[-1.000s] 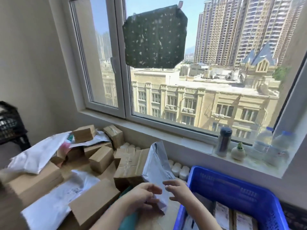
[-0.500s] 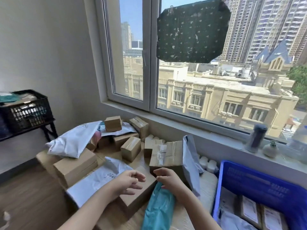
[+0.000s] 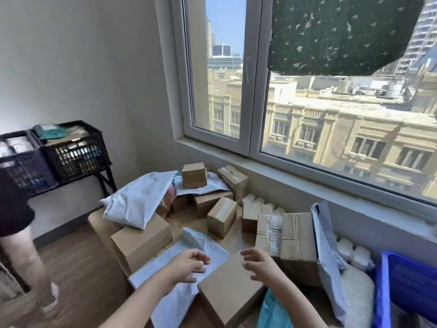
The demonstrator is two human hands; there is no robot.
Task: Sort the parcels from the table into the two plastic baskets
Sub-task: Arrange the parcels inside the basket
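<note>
Two hands over the parcel pile, nothing held.
Left hand (image 3: 189, 265) and right hand (image 3: 261, 263) hover with fingers loosely curled, apart, just above a brown cardboard box (image 3: 230, 290) at the near table edge. White mailer (image 3: 179, 275) lies under the left hand, teal mailer (image 3: 272, 311) beside the box. More boxes and mailers crowd the table up to the window wall. Blue basket (image 3: 409, 285) sits at the right edge (only partly in frame). Black crate (image 3: 75, 150) stands on a rack by the left wall; wood floor between is open, another person's leg (image 3: 30, 256) there.
</note>
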